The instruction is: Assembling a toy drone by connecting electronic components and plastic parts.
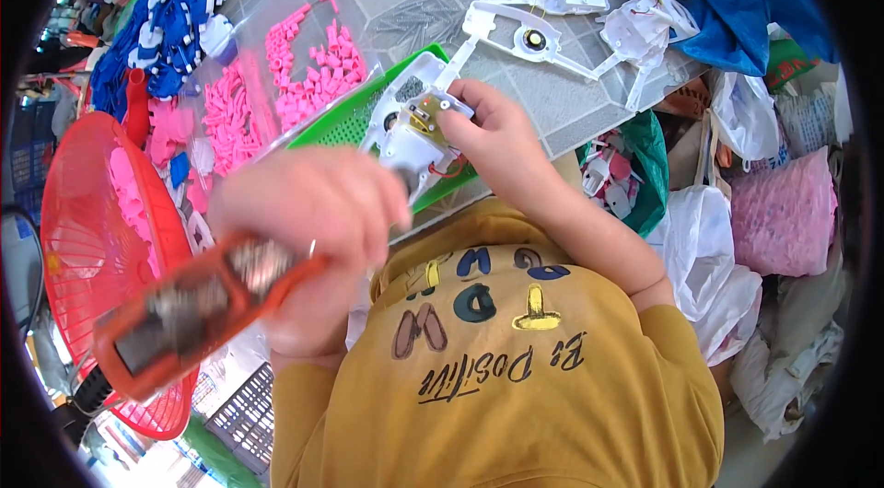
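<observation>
My left hand (308, 203), smeared by motion, is closed around an orange electric screwdriver (175, 322) with a dark panel on its body. The fist is just left of a white plastic housing (414, 152), and the tool's tip is hard to make out. A yellowish circuit board (425, 115) and thin red wires sit in the housing. My right hand (488, 124) grips the housing's right edge, thumb on top near the board. Beneath it, a green perforated basket (341, 124) stands at the table's near edge.
Pink plastic pieces (318, 55) fill a clear tray at left, near loose screws (419, 20). White housings (529, 37) lie at far right. A red fan (110, 203) stands left; blue-and-white parts (180, 18) are piled behind it. Bags (704, 249) crowd the right.
</observation>
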Action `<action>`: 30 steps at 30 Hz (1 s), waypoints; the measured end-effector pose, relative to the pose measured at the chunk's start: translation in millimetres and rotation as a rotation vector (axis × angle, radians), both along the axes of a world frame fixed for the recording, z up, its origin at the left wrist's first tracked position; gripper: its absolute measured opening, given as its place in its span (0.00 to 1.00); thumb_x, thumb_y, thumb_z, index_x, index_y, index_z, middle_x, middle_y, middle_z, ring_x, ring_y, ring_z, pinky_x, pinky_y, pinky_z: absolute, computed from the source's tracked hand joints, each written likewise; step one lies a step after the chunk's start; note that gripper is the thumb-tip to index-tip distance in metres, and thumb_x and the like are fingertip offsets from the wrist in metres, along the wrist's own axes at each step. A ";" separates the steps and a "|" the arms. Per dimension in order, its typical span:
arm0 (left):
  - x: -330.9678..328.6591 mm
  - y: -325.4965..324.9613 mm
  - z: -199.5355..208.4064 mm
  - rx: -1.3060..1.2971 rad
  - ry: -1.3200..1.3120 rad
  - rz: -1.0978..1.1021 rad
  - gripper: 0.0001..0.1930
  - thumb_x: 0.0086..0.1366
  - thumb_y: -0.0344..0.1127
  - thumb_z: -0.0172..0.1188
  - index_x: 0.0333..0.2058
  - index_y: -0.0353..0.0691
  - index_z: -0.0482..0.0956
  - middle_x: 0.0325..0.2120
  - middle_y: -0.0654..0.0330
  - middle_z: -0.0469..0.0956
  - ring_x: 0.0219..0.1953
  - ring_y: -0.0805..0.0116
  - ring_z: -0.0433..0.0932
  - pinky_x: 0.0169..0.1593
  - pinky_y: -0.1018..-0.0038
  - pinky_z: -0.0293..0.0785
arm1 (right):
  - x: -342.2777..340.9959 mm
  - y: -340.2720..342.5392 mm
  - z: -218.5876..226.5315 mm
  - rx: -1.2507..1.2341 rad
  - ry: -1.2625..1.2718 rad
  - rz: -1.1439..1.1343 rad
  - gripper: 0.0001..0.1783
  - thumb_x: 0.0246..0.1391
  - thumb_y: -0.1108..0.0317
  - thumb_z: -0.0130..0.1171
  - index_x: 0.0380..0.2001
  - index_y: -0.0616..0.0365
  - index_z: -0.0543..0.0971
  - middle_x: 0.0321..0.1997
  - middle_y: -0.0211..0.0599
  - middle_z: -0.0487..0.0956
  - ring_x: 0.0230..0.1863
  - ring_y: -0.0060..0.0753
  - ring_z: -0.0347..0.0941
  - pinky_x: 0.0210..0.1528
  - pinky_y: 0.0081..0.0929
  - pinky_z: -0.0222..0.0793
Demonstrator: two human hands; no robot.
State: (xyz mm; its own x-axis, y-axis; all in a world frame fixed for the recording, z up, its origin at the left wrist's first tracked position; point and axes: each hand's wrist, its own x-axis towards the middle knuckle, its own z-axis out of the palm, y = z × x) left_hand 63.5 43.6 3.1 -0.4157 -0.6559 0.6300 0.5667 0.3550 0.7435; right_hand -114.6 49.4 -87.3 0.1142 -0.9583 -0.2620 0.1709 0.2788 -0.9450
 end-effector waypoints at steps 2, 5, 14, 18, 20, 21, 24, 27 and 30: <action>22.5 -16.8 12.2 -0.019 -0.065 -0.396 0.16 0.54 0.35 0.73 0.38 0.37 0.77 0.22 0.58 0.77 0.26 0.64 0.79 0.35 0.66 0.77 | -2.2 2.2 4.6 0.030 -0.098 0.021 0.18 0.60 0.67 0.54 0.51 0.63 0.75 0.41 0.28 0.79 0.35 0.15 0.74 0.33 0.17 0.71; 18.7 -10.9 3.9 -0.018 -0.110 -0.537 0.16 0.57 0.45 0.71 0.31 0.36 0.83 0.25 0.59 0.78 0.30 0.64 0.73 0.37 0.65 0.73 | -16.8 5.4 20.0 0.067 -0.140 0.063 0.20 0.59 0.67 0.56 0.54 0.60 0.74 0.42 0.27 0.80 0.36 0.14 0.74 0.31 0.16 0.71; 5.4 -11.2 -7.6 0.069 -0.155 -0.759 0.35 0.55 0.63 0.67 0.45 0.31 0.81 0.37 0.57 0.74 0.38 0.61 0.68 0.44 0.66 0.64 | -58.9 8.8 43.8 0.094 -0.504 -0.026 0.19 0.55 0.71 0.58 0.50 0.62 0.77 0.43 0.32 0.82 0.37 0.20 0.79 0.34 0.20 0.75; -11.5 -13.0 -5.4 0.127 -0.390 -0.101 0.18 0.52 0.40 0.72 0.37 0.33 0.82 0.31 0.56 0.77 0.32 0.64 0.74 0.37 0.70 0.69 | -72.6 16.4 42.0 0.190 -0.549 -0.130 0.17 0.54 0.73 0.57 0.47 0.65 0.78 0.42 0.41 0.83 0.39 0.28 0.82 0.40 0.25 0.79; -19.7 -17.9 -10.0 0.006 -0.513 0.113 0.12 0.52 0.27 0.69 0.36 0.33 0.81 0.30 0.57 0.78 0.32 0.67 0.76 0.36 0.73 0.70 | -78.4 21.2 49.4 0.250 -0.621 -0.106 0.18 0.51 0.74 0.56 0.48 0.64 0.78 0.42 0.41 0.83 0.40 0.32 0.82 0.45 0.30 0.80; -26.1 -19.2 -10.2 0.007 -0.513 0.110 0.12 0.52 0.27 0.69 0.36 0.33 0.81 0.30 0.57 0.78 0.32 0.67 0.76 0.36 0.73 0.70 | -82.5 22.2 51.4 0.263 -0.656 -0.051 0.18 0.52 0.74 0.55 0.47 0.65 0.78 0.43 0.44 0.83 0.40 0.34 0.83 0.45 0.31 0.80; -45.6 -26.4 -14.8 -0.245 -0.693 0.350 0.08 0.54 0.22 0.66 0.34 0.35 0.81 0.30 0.57 0.77 0.33 0.64 0.77 0.36 0.72 0.72 | -92.2 27.0 49.7 0.271 -0.646 -0.040 0.18 0.52 0.74 0.55 0.47 0.66 0.78 0.43 0.45 0.83 0.40 0.34 0.82 0.45 0.32 0.80; -52.7 -29.3 -17.8 -0.318 -0.771 0.340 0.08 0.53 0.22 0.66 0.34 0.35 0.81 0.30 0.57 0.77 0.33 0.63 0.77 0.36 0.71 0.72 | -91.3 31.3 49.8 0.283 -0.563 -0.123 0.17 0.53 0.74 0.54 0.47 0.67 0.77 0.43 0.46 0.83 0.41 0.35 0.82 0.45 0.32 0.80; -62.6 -28.1 -22.9 -0.330 -0.815 0.330 0.08 0.52 0.23 0.66 0.33 0.35 0.81 0.30 0.57 0.77 0.33 0.61 0.77 0.37 0.70 0.73 | -89.6 37.3 49.0 0.298 -0.491 -0.188 0.17 0.54 0.74 0.54 0.48 0.66 0.77 0.43 0.45 0.83 0.42 0.34 0.82 0.46 0.31 0.79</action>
State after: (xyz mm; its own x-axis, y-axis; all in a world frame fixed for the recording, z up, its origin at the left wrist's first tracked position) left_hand 0.9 15.5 -19.8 -0.6353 -0.6595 0.4018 -0.2515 0.6686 0.6998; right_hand -204.2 86.7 -38.3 0.1255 -0.8674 -0.4816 0.6391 0.4419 -0.6295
